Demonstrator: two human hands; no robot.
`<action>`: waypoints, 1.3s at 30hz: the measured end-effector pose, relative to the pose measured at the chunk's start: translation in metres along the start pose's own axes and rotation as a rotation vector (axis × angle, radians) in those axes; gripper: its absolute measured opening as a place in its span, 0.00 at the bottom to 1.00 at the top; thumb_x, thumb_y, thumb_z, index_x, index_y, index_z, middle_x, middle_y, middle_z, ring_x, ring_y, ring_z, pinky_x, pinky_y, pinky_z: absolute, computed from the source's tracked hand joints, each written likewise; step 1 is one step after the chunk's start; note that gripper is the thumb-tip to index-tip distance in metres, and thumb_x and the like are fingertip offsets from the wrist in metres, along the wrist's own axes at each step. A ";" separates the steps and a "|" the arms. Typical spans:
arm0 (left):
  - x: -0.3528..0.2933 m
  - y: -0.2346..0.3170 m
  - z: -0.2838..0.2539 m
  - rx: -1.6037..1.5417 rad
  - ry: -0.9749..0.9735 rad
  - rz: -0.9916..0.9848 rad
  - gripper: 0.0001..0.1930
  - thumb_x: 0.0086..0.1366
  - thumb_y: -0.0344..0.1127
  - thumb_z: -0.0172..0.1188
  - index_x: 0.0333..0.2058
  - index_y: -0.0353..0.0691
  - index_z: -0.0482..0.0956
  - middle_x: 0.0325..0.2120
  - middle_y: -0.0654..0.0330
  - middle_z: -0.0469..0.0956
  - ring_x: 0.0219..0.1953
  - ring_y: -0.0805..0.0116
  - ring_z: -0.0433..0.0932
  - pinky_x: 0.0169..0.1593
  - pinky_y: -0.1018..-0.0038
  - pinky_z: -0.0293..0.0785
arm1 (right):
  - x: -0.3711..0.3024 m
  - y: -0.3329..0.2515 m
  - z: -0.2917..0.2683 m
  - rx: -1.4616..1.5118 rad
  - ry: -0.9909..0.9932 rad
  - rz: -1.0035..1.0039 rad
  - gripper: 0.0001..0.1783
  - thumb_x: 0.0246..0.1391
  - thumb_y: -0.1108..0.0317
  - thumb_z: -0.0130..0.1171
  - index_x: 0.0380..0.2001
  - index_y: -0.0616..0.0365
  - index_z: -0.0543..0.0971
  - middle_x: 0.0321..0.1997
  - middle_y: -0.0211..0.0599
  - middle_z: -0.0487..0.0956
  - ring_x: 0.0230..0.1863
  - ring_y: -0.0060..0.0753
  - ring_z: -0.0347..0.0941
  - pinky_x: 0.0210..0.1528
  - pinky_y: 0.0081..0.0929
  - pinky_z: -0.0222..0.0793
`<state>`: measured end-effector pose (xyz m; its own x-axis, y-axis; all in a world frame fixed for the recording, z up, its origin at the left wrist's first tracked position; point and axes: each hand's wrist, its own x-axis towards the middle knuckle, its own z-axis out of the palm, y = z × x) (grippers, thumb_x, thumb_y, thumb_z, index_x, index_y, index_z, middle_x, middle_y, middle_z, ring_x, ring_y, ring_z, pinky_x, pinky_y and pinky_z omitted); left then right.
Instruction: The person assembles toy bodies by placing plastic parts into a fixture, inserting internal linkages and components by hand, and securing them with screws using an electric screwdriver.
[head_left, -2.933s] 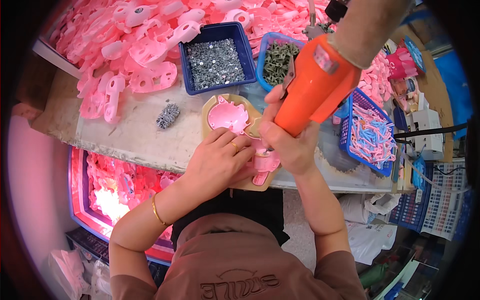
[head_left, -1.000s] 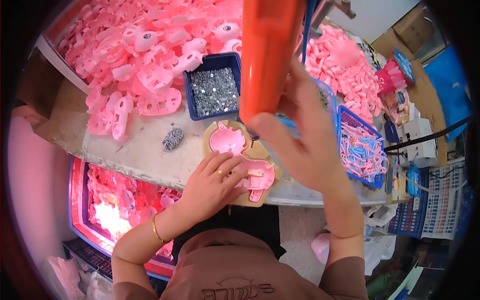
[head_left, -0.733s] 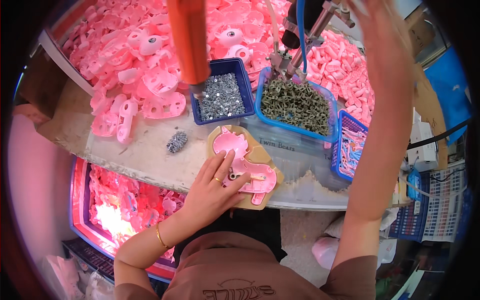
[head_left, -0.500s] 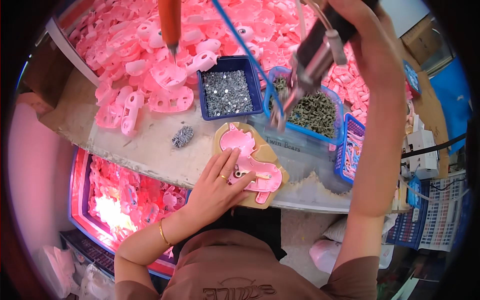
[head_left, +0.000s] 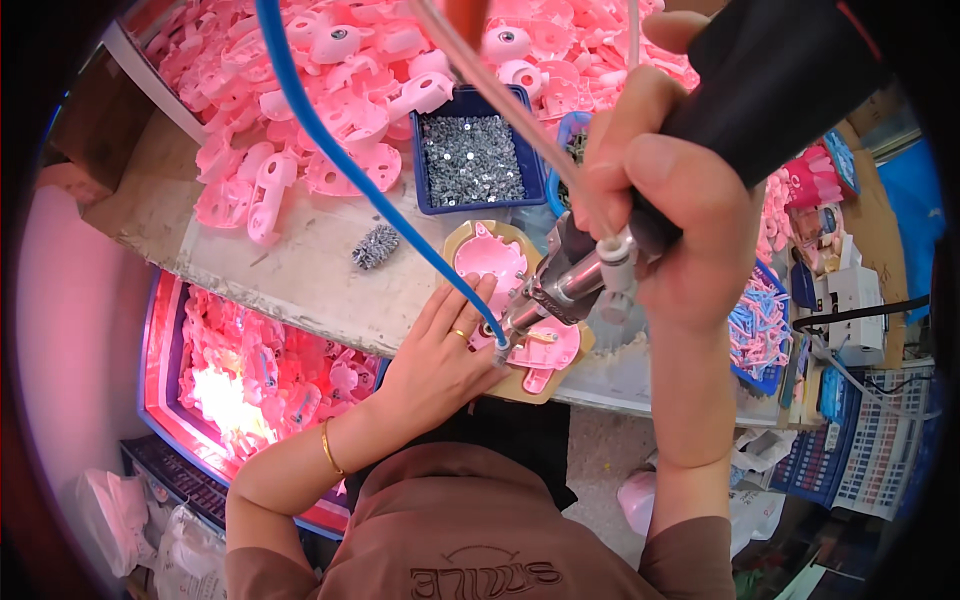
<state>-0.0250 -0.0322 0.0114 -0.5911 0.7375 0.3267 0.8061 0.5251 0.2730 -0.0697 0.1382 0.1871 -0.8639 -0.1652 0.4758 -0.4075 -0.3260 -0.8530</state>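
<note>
My right hand point(head_left: 690, 190) is wrapped around a power screwdriver point(head_left: 780, 85) with a black body and a metal nose. A blue hose point(head_left: 345, 160) runs to its tip, and a clear tube joins its side. The tip is down at a pink plastic shell point(head_left: 493, 258), beside my left fingertips; the exact contact point is hidden. The shell lies in a tan fixture point(head_left: 515, 388) near the bench's front edge. Across the shell's left side my left hand point(head_left: 435, 350) lies with fingers stretched out, a ring and bracelet on it.
Pink shells point(head_left: 345, 100) are heaped at the back. A dark blue bin point(head_left: 480, 207) holds small silver screws, with a small screw pile point(head_left: 376, 247) left of the fixture. A crate point(head_left: 160, 380) of pink parts stands lower left, and a blue basket point(head_left: 772, 382) at right.
My right hand has brought the screwdriver down and towards me, from above the trays onto the shell. The left hand stays on the shell. The view has shifted slightly.
</note>
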 end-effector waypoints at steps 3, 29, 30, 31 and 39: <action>0.000 0.000 0.000 -0.003 -0.019 -0.028 0.18 0.57 0.48 0.65 0.40 0.42 0.81 0.63 0.40 0.63 0.67 0.46 0.61 0.70 0.54 0.55 | -0.005 0.019 -0.005 -0.066 0.052 -0.146 0.27 0.49 0.74 0.52 0.53 0.71 0.61 0.19 0.34 0.68 0.16 0.24 0.63 0.18 0.22 0.61; -0.052 -0.023 -0.201 -0.168 -0.368 -0.337 0.11 0.48 0.29 0.66 0.33 0.35 0.80 0.33 0.53 0.82 0.37 0.56 0.78 0.42 0.64 0.70 | -0.042 -0.009 -0.361 -1.560 0.350 0.460 0.20 0.62 0.52 0.53 0.42 0.57 0.82 0.35 0.49 0.84 0.41 0.47 0.82 0.47 0.40 0.75; -0.059 -0.028 -0.207 -0.066 -0.459 -0.370 0.16 0.55 0.33 0.65 0.42 0.37 0.78 0.38 0.51 0.81 0.41 0.52 0.78 0.45 0.62 0.72 | -0.061 0.010 -0.397 -1.630 0.237 0.614 0.21 0.60 0.52 0.52 0.44 0.55 0.82 0.44 0.52 0.83 0.48 0.55 0.79 0.51 0.45 0.73; -0.065 -0.031 -0.210 0.045 -0.547 -0.414 0.20 0.63 0.38 0.64 0.52 0.38 0.76 0.44 0.49 0.80 0.45 0.47 0.79 0.49 0.60 0.74 | -0.073 0.032 -0.417 -1.663 0.184 0.666 0.19 0.59 0.56 0.52 0.45 0.55 0.82 0.45 0.50 0.83 0.48 0.52 0.79 0.51 0.43 0.74; -0.028 -0.019 -0.148 -0.050 -0.344 -0.223 0.26 0.54 0.40 0.71 0.51 0.37 0.78 0.43 0.50 0.80 0.45 0.47 0.77 0.49 0.59 0.72 | -0.065 0.076 -0.419 -1.748 0.200 0.742 0.17 0.56 0.57 0.56 0.42 0.57 0.81 0.40 0.46 0.84 0.44 0.49 0.81 0.46 0.44 0.74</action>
<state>-0.0285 -0.1259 0.1313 -0.7000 0.7112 -0.0646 0.6517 0.6731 0.3496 -0.1685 0.5143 0.0012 -0.9442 0.3259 0.0472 0.3170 0.9384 -0.1375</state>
